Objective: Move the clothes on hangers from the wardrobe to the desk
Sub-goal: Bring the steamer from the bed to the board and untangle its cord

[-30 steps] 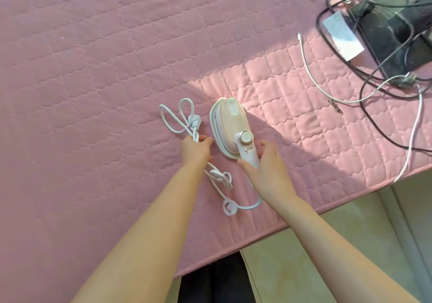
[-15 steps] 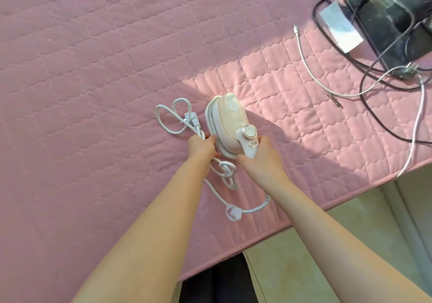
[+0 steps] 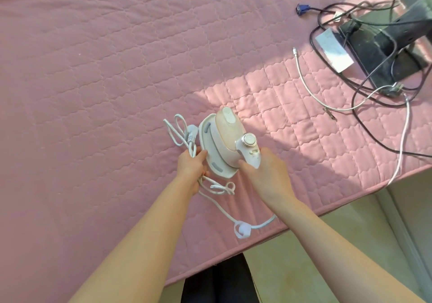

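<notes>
Near the front edge of the pink quilt (image 3: 98, 87), we hold a small iron (image 3: 224, 144) and its cord (image 3: 217, 207). Our right hand (image 3: 268, 174) wraps the iron's handle from below and behind: the fingers (image 3: 243, 163) curl shut under the handle's tapered end, and the thumb lies along its right side, just under the round dial (image 3: 249, 140). The iron's nose points away from us and its soleplate tilts toward the left, so that the plate's rear edge sits between our two hands.

Our left hand (image 3: 190, 169) is closed on a bunch of the white cord, with the thumb touching the soleplate's rim. Loops of cord and the plug (image 3: 192, 134) spill out above that fist onto the quilt; below it the cord runs in a knot and then a long curve past a strap (image 3: 242, 230) toward our right wrist.

At the far right lie black cables (image 3: 364, 85), a white cable (image 3: 311, 87), a blue connector (image 3: 302, 9), a black stand (image 3: 383, 52) and a white slip (image 3: 334, 49), all well apart from our hands.

No clothes or hangers show in this view, so we cannot tell where they are; neither hand holds any.
</notes>
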The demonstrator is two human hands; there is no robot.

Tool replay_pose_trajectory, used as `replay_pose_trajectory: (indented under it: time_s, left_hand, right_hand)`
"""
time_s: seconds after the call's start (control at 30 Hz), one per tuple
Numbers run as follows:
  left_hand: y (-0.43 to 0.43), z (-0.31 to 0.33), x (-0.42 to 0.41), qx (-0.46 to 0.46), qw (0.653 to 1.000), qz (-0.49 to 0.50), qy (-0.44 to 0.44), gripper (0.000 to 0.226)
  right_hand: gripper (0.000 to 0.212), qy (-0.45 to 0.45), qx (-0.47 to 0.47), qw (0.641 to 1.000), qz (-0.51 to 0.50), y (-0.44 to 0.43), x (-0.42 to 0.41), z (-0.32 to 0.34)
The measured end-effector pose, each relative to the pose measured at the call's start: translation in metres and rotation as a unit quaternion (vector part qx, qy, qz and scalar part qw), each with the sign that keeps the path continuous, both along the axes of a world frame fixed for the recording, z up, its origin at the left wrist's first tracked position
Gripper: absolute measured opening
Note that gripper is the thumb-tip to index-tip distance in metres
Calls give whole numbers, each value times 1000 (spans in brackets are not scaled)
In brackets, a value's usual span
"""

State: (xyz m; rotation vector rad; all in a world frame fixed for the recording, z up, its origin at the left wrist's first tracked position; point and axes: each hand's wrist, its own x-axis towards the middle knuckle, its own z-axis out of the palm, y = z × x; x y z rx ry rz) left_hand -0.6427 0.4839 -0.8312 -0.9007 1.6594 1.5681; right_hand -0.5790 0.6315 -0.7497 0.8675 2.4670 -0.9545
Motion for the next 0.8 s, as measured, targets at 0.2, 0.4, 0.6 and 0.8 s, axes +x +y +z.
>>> replay_pose_trajectory:
  time_s: [0.2,0.4,0.6,0.8]
  left_hand:
    - [-39,60,11,23,996,79,14,8]
    - [-85,141,27,60,986,150,35,15]
    - [-130,218,51,93,968,223,63,13]
    - [-164,287,89,102,947,290,95,13]
  right_hand:
    - [30,18,-12,1000,-1,-19,10,60]
    - [28,35,-11,999,25,-41,21,137]
    - [34,86,-26,995,50,-69,31,212]
    - [39,116,-54,987,92,-91,45,274]
